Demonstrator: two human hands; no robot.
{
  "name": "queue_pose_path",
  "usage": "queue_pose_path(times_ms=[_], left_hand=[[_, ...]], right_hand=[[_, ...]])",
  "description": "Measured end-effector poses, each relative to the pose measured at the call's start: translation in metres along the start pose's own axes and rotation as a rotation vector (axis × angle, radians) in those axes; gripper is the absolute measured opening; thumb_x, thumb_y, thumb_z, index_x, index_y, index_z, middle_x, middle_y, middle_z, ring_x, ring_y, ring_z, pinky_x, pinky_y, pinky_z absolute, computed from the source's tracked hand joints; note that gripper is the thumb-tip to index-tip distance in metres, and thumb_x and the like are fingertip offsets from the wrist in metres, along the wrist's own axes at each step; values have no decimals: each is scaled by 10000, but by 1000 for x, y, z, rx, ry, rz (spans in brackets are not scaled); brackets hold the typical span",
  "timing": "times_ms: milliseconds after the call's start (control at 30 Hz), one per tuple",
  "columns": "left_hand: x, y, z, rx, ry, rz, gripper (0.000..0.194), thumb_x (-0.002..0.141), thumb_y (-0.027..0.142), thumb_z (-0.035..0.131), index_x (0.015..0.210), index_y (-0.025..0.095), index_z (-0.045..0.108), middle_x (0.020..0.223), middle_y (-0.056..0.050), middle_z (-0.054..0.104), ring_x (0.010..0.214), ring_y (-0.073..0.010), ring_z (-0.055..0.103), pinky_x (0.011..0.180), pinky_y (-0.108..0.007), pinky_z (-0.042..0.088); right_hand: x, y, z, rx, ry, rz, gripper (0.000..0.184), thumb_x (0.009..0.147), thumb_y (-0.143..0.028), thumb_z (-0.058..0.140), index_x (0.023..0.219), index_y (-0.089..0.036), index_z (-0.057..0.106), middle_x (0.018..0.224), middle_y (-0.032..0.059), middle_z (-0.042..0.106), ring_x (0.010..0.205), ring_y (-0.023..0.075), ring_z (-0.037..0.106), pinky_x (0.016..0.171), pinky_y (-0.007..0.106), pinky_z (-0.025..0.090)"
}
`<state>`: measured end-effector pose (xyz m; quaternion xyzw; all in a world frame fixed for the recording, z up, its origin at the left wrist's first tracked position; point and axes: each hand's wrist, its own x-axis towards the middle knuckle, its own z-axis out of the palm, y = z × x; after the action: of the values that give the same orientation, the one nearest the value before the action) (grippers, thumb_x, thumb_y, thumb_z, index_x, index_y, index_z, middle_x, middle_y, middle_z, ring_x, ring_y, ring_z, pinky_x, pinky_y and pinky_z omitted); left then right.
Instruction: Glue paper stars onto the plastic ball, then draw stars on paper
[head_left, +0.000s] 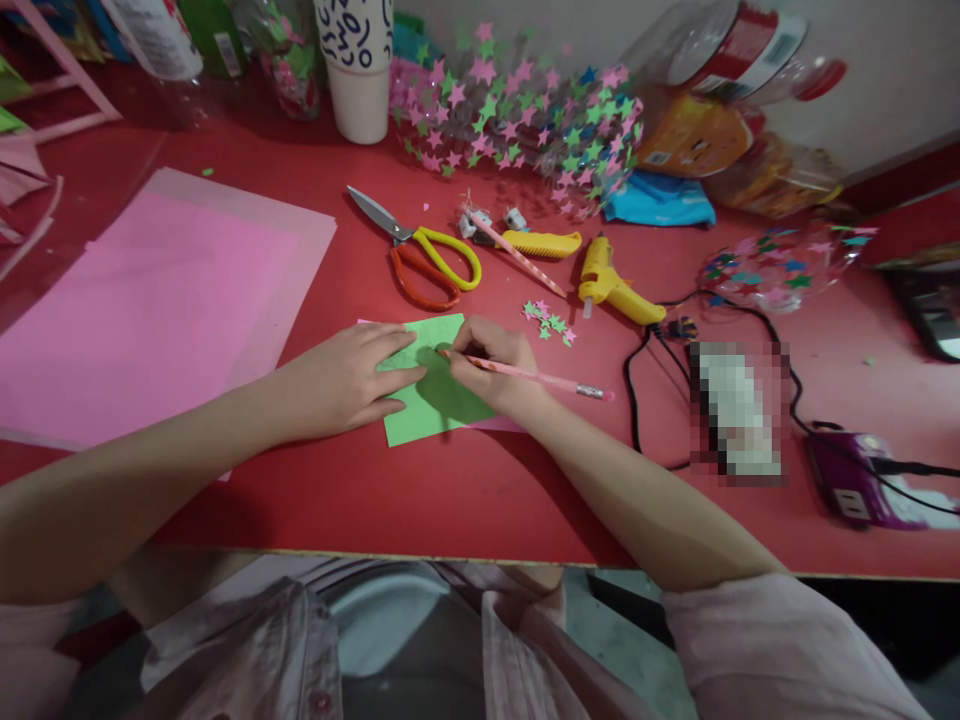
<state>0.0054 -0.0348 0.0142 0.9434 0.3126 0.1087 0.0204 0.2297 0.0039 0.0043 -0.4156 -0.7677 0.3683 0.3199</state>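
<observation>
My left hand [360, 378] lies flat with fingers spread, pressing on the left part of a small green paper [411, 428]. A pink pencil [555, 380] with an eraser end is gripped in my right hand [499, 360], its tip meeting the green paper near my left fingertips. Under the green sheet, an edge of pink paper [499, 425] shows at the lower right. Just beyond my hands lie scissors [409, 235] with one yellow and one red handle. To the right of my right hand is a small heap of pink and green paper stars [549, 322].
Large pink sheets [150, 320] cover the table's left side. A second pink pencil [525, 258] touches a yellow utility knife [544, 243]. Right of these are a yellow glue gun [615, 285], black cable and a purple box [855, 480]. A white cup [358, 95] and star-filled plastic stand behind.
</observation>
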Motion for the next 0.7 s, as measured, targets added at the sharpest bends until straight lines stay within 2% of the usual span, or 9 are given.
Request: queue_pose_path(times_ms=[200,500,700], left_hand=[[1,1,-1,1,-11,-4,371,954,331,464,1230,141,624,1322,-229,516,1258,-351,485,1029,-538,417],[2,1,-2,-10,-21,-7,363,949,323,479,1224,140,627,1325,-234,512,1263,-359,481,1022,-547,421],[1,0,-1,-38,-10,-18,357,940,323,498,1229,154,624,1327,-218,516,1269,-345,473,1036,-546,411]], right_hand=[[-2,-7,-1,-40,-66,-38,137,723,-151,529,652,-212,429,552,-75,426,516,64,367,513,224,281],[-3,-10,-2,-30,-94,-118,106,716,-151,502,652,-204,435,553,-78,421,516,56,354,514,205,286],[-2,-7,-2,6,-105,-105,109,726,-164,511,658,-206,437,558,-73,436,513,58,360,505,203,286]])
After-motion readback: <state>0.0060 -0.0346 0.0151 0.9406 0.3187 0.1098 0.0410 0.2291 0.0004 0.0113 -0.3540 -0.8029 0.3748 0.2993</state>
